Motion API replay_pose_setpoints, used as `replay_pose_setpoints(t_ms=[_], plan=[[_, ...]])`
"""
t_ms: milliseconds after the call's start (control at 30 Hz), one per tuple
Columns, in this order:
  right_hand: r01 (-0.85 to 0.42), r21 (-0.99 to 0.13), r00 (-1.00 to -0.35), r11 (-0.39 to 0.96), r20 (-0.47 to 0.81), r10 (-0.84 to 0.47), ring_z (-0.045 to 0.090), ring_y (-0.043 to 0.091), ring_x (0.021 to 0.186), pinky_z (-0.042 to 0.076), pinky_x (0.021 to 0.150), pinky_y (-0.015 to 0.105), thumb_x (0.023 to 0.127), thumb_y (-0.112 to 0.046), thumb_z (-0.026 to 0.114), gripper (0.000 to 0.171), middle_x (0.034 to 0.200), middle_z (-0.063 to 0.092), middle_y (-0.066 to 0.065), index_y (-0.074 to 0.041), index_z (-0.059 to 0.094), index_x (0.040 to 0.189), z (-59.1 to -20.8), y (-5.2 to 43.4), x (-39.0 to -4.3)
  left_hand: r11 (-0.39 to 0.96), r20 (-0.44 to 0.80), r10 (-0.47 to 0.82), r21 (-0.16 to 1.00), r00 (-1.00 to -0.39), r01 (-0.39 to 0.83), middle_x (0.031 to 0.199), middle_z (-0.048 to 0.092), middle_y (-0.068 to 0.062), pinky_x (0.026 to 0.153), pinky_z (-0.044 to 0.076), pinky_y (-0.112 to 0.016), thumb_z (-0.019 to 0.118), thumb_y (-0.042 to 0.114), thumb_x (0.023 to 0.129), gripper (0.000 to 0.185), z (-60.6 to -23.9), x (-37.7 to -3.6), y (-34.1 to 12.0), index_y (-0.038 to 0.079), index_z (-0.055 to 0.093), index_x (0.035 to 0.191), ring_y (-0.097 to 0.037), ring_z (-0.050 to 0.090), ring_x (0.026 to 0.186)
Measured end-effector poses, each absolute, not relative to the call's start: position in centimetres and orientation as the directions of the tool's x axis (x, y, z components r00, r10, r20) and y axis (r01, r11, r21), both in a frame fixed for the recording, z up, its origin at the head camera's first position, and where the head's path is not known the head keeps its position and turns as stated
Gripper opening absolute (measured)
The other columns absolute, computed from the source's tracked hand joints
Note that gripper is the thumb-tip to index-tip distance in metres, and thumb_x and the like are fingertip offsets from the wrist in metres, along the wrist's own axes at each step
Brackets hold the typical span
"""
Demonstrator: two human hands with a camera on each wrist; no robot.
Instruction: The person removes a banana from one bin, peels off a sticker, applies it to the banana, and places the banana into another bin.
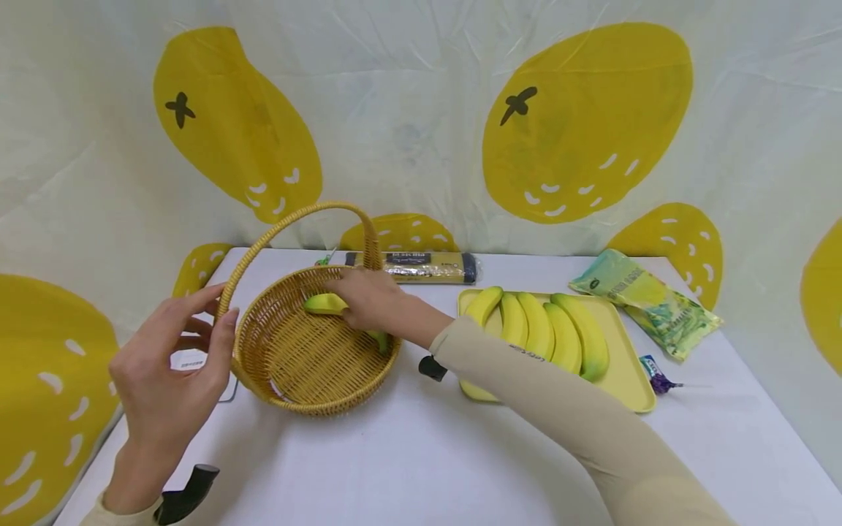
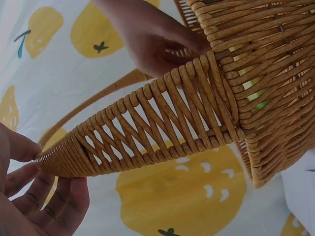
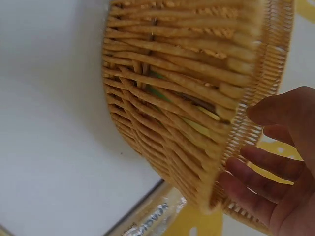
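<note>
My left hand [image 1: 164, 365] holds the tall arched handle [image 2: 162, 113] of a round woven basket [image 1: 305, 369], thumb on one side and fingertips on the other. The basket tilts toward me on the table. Inside it lies a yellow banana [image 1: 324, 304], partly covered by my right hand [image 1: 371, 296]; a green tip shows below that hand. In the right wrist view, the loosely bent fingers [image 3: 273, 162] of my right hand are at the basket's rim with nothing between them. Through the weave, bits of yellow and green show.
Right of the basket, a yellow tray [image 1: 628, 365] bears several bananas [image 1: 539, 325], partly behind my right sleeve. A green-yellow packet [image 1: 647, 299] and a purple-wrapped lollipop [image 1: 660, 378] lie beyond it. A long yellow package [image 1: 427, 269] lies behind the basket, before a fruit-patterned curtain.
</note>
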State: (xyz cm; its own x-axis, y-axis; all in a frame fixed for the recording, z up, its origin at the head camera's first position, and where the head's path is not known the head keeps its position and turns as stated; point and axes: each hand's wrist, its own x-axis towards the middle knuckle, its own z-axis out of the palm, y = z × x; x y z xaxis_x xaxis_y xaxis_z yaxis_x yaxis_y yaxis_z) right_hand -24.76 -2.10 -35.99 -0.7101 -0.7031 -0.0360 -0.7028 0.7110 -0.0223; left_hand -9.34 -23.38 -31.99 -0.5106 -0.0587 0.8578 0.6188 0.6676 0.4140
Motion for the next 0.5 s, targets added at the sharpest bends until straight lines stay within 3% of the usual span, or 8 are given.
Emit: replay_pose_setpoints(t_ms=[233, 500], plan=[[-0.727, -0.026, -0.687, 0.686, 0.031, -0.726, 0.063, 0.024, 0.116, 0.058, 0.061, 0.037, 0.103, -0.025, 0.067, 0.053, 0.137, 0.062, 0.005, -0.027, 0.056, 0.155, -34.1, 0.6, -22.9, 0.658, 0.858, -0.061, 0.419, -0.51, 0.626, 0.094, 0.073, -0.02, 0.076, 0.05, -0.004, 0.078, 0.005, 0.09, 0.03, -31.9, -9.5, -23.1, -0.004, 0.078, 0.118, 0.004, 0.06, 0.078], [-0.748, -0.053, -0.66, 0.662, 0.168, -0.732, 0.063, 0.022, 0.109, 0.054, 0.06, 0.031, 0.101, -0.02, 0.068, 0.046, 0.133, 0.065, 0.002, -0.026, 0.064, 0.147, -33.8, 4.0, -21.7, 0.618, 0.864, -0.091, 0.439, -0.495, 0.652, 0.093, 0.071, -0.025, 0.076, 0.051, -0.005, 0.077, 0.001, 0.089, 0.029, -31.6, -9.1, -22.8, -0.008, 0.077, 0.116, 0.005, 0.06, 0.078]])
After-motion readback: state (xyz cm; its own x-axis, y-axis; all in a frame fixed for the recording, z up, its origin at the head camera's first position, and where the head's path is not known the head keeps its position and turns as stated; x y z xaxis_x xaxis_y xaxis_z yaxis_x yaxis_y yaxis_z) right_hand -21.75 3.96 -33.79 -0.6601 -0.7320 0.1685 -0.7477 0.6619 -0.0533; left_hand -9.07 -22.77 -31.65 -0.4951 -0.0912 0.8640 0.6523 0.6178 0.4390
